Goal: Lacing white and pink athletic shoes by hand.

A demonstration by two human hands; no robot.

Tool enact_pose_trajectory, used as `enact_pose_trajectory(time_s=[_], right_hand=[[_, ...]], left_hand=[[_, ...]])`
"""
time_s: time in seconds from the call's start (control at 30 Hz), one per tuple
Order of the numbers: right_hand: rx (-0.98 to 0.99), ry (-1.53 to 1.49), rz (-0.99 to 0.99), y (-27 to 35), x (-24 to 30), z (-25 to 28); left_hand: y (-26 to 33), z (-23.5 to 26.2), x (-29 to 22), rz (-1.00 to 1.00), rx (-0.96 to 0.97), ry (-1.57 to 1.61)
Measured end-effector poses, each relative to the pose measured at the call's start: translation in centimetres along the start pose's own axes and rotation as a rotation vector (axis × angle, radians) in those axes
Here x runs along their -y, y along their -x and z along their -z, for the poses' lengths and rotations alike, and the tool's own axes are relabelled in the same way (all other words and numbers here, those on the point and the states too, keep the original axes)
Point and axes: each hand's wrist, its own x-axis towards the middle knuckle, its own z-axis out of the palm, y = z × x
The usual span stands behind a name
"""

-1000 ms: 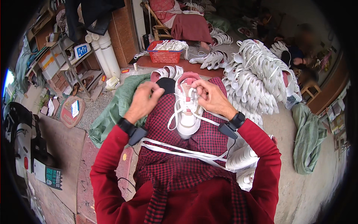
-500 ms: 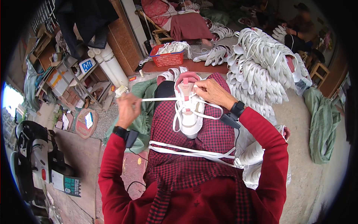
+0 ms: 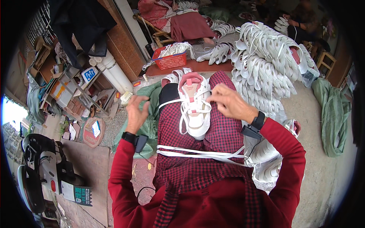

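Observation:
A white and pink sneaker (image 3: 197, 123) rests on my lap over the checked apron, toe toward me. Its white shoelace (image 3: 170, 102) is threaded partway, with loops over the upper and one length curving loosely off to the left. My left hand (image 3: 136, 114) is raised left of the sneaker, fingers apart and holding nothing. Close against the sneaker's right side is my right hand (image 3: 230, 102), thumb and forefinger pinched near the eyelets; whatever lies between the fingertips is hidden. Several spare white laces (image 3: 201, 154) lie across my lap nearer my waist.
Ahead stands a red basket (image 3: 171, 60) of white laces. Stacked white shoes (image 3: 262, 68) rise at the far right, beside a green sack (image 3: 330, 117). Another green sack (image 3: 150, 131) lies by my left knee. A scooter (image 3: 47, 163) is parked left; other people sit behind the stacks.
My left hand has let go of the shoelace, which was stretched taut and now hangs slack. My right hand has shifted slightly right and down from the sneaker's tongue.

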Motion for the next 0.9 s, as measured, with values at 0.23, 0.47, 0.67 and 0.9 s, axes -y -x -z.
enact_pose_trajectory(time_s=[0.23,0.47,0.67,0.9], right_hand=[[0.213,-0.031,0.103,-0.8,0.5,-1.1],[-0.056,0.007,0.11,-2.5,1.4,-1.7],[-0.131,0.1,-0.19,-0.5,0.2,-2.3],[-0.139,-0.096,-0.076,-3.4,-0.2,-0.4]], left_hand=[[-2.5,-1.8,-9.0,-0.194,0.112,0.251],[-2.4,-4.1,-10.0,-0.219,0.157,0.341],[-1.5,-4.1,-10.2,-0.107,0.204,0.331],[-2.6,-3.4,-10.0,-0.089,0.363,0.328]])
